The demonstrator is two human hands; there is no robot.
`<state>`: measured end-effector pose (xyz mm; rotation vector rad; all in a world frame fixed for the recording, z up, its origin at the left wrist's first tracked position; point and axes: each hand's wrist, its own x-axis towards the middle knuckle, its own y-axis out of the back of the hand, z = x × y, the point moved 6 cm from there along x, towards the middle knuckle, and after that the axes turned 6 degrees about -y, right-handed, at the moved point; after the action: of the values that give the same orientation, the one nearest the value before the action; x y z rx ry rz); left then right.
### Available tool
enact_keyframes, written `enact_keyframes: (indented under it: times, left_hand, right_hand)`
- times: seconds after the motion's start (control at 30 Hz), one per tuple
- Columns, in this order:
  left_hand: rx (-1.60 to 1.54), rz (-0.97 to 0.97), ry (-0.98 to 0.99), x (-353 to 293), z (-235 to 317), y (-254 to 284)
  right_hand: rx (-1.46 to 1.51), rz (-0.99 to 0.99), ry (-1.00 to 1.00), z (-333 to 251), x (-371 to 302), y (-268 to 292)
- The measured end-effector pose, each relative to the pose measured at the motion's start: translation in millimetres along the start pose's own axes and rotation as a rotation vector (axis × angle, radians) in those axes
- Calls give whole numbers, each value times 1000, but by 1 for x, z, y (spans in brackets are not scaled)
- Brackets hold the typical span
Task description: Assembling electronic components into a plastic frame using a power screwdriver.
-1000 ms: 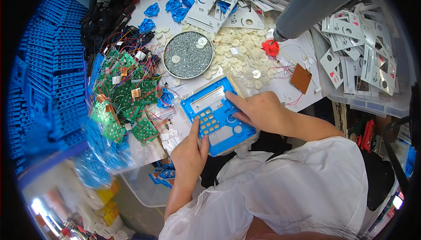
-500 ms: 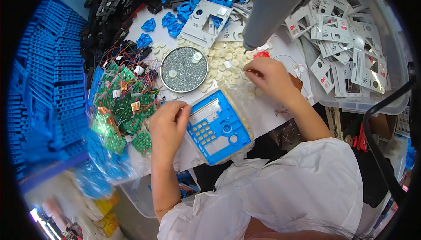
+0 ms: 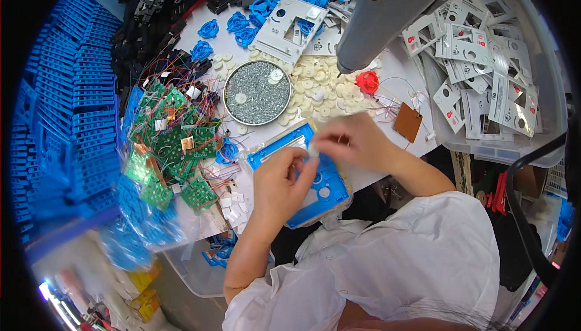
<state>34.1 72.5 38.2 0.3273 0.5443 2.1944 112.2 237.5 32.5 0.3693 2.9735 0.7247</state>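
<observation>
A blue plastic front panel (image 3: 334, 195) with square key holes and round openings lies on a padded, plastic-wrapped block in front of me. My left hand (image 3: 281, 180) is over its left part, thumb and fingers pinched together. My right hand (image 3: 357, 142) meets it from the right, slightly blurred, its fingers closed. A small whitish piece (image 3: 313, 149) shows between the fingertips of both hands; its kind is unclear. The hands cover much of the panel. Beyond them lie many cream plastic discs (image 3: 330, 92) and a round tin of small metal screws (image 3: 257, 98) with white discs on top.
Green circuit boards with wires (image 3: 187, 140) are heaped at left, beside stacked blue panels (image 3: 91, 101). A grey tool (image 3: 378, 22) hangs above the discs. White panels (image 3: 466, 52) fill a clear bin at right. A red ring part (image 3: 367, 81) and a brown board (image 3: 408, 122) lie near it.
My right hand has come back from the disc pile to above the blue panel. My left hand has moved right, from the panel's edge to over it, and the two hands now meet.
</observation>
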Motion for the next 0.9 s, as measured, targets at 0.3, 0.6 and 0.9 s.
enact_keyframes:
  times: [0.3, 0.6, 0.9]
  left_hand:
    - [216, 71, -166, -26, -6, 27]
    - [372, -102, -493, -63, -14, -9]
    - [550, -186, -472, -64, -15, -17]
  right_hand:
    - [-566, -156, 180, -25, -19, -30]
    - [-709, -237, 237, -24, -32, -59]
    - [-843, -525, 184, -35, -7, -78]
